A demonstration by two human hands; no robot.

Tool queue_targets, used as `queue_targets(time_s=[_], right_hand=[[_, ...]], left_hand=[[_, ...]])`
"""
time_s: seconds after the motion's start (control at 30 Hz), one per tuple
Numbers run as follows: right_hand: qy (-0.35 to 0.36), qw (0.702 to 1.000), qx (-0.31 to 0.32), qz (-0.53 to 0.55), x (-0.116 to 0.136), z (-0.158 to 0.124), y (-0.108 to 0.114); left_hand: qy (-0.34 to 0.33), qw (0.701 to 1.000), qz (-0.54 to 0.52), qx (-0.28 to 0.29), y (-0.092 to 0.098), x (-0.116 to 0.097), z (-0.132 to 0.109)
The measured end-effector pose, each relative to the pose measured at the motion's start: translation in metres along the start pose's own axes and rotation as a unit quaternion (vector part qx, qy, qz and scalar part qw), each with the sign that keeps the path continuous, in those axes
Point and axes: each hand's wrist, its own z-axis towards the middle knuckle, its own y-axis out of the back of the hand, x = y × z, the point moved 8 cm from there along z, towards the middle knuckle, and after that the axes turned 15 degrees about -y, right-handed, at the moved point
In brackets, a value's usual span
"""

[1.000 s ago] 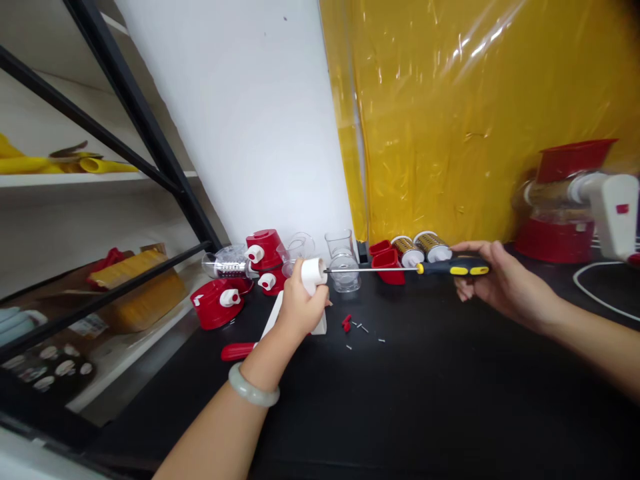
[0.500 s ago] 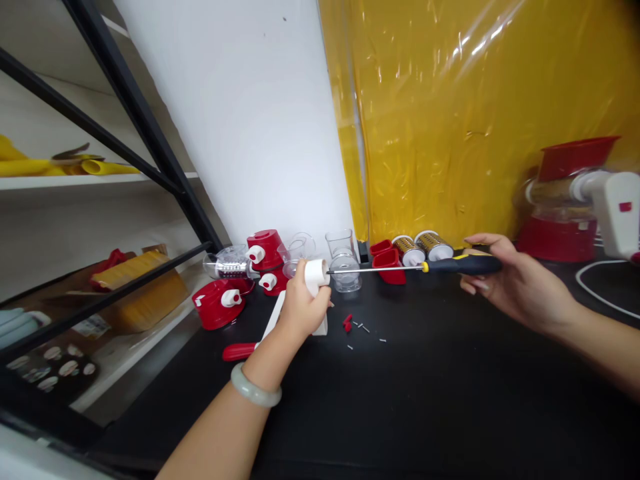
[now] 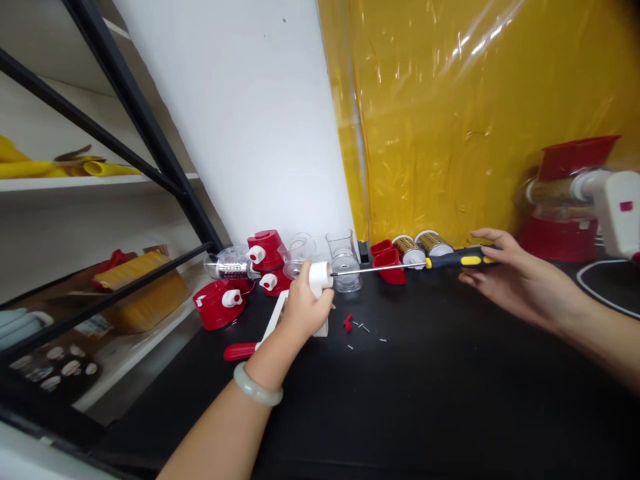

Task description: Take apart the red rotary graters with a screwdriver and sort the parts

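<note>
My left hand (image 3: 303,308) is closed around a white plastic crank part (image 3: 319,278) with a red-tipped handle (image 3: 239,351) resting on the black table (image 3: 425,400). My right hand (image 3: 510,275) grips the black and yellow handle of a long screwdriver (image 3: 453,259). Its thin metal shaft (image 3: 377,269) runs left, and the tip meets the round white end of the crank part. A small red piece (image 3: 347,323) and several tiny screws (image 3: 367,331) lie just right of my left hand.
Red bases (image 3: 219,303), clear cups (image 3: 343,257) and metal grater drums (image 3: 423,247) crowd the table's back by the white wall. An assembled red and white grater (image 3: 580,200) and a white cable (image 3: 600,293) stand far right. A black-framed shelf (image 3: 125,193) is left; yellow plastic sheet (image 3: 475,113) hangs behind.
My right hand has rolled the screwdriver handle in its fingers and lifted slightly, so the shaft tilts up to the right. My left hand and the white part shifted a little right.
</note>
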Motion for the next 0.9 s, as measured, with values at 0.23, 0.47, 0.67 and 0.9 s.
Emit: queue_targets(time_s=[0.23,0.47,0.67,0.9], right_hand=[[-0.032,0.989,-0.031,-0.142,-0.013,0.007,0.006],[-0.029,0.999,0.039,-0.012,-0.002,-0.006,-0.011],[-0.02,0.997,0.019,-0.075,-0.008,0.002,-0.003],[0.007,0.997,-0.015,-0.071,-0.002,-0.001,-0.002]], left_hand=[[-0.003,1.0,0.002,0.002,0.0,0.0,-0.001],[0.01,1.0,-0.013,-0.014,0.005,0.004,0.001],[-0.001,1.0,-0.017,-0.008,0.004,-0.001,0.002],[-0.001,1.0,-0.009,-0.002,0.004,0.002,0.002]])
